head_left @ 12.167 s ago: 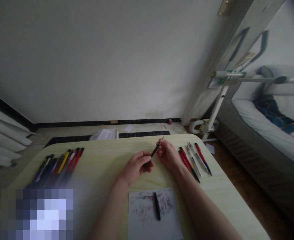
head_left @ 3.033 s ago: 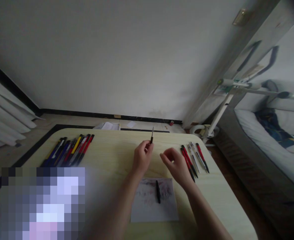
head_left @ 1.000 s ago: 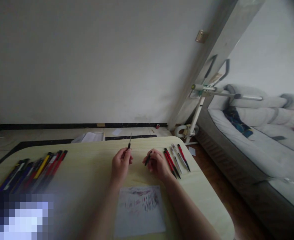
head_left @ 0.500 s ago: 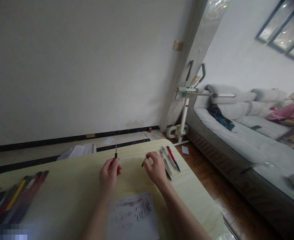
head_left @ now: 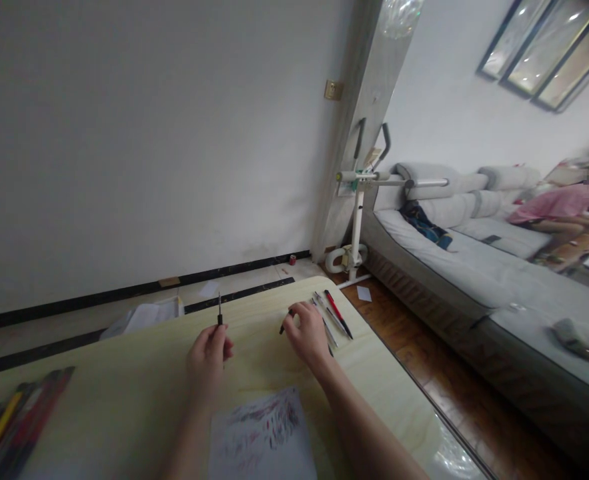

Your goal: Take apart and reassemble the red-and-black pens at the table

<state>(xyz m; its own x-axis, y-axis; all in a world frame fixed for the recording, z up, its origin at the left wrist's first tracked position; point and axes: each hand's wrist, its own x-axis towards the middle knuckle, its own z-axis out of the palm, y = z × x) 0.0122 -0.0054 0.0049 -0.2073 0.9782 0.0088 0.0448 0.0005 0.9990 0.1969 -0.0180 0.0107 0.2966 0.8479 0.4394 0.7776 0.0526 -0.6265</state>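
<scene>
My left hand [head_left: 209, 347] is closed, pinching a slim pen [head_left: 220, 319] upright above the table; its lower part is black and its top thin and pale. My right hand [head_left: 305, 332] is over the table with its fingers curled around a short dark piece [head_left: 282, 328], perhaps a pen cap; most of it is hidden. Right beside that hand lie a red and black pen [head_left: 339, 313] and silvery pens [head_left: 327, 321]. A sheet of paper [head_left: 259, 440] covered with black and red scribbles lies between my forearms.
Several pens and markers [head_left: 21, 420] lie in a blurred row at the table's left. The pale wooden table [head_left: 389, 400] has a rounded far corner. Beyond stand white exercise equipment [head_left: 357, 227] and a grey sofa [head_left: 474, 267], where a person in pink [head_left: 554, 203] leans.
The view has turned slightly right, so everything sits further left in the picture. Both hands keep their holds, with little movement over the table.
</scene>
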